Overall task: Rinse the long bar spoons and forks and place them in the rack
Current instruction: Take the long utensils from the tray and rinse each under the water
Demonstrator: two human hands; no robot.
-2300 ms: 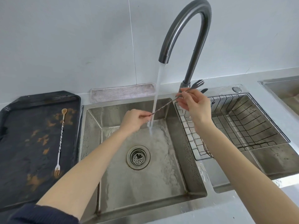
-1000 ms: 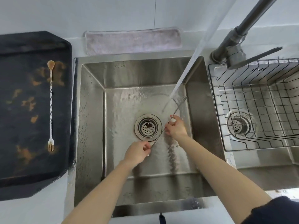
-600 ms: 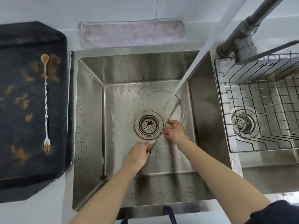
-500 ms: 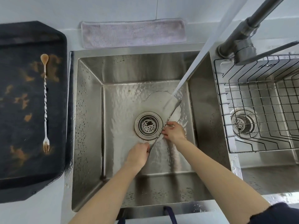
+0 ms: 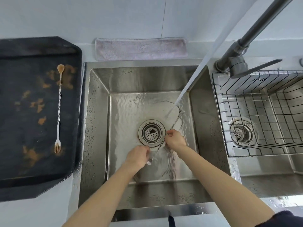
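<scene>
Counter [image 5: 49, 210] bears black tray [image 5: 32, 169], grey cloth [image 5: 141, 49].

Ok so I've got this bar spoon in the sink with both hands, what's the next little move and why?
Probably slide the bar spoon up so its fork end sits in the water stream. That end lies just beside where the stream lands, while the left hand and right hand each keep a grip on the shaft.

No readable text, labels, brands, numbers or signs anywhere in view.
</scene>
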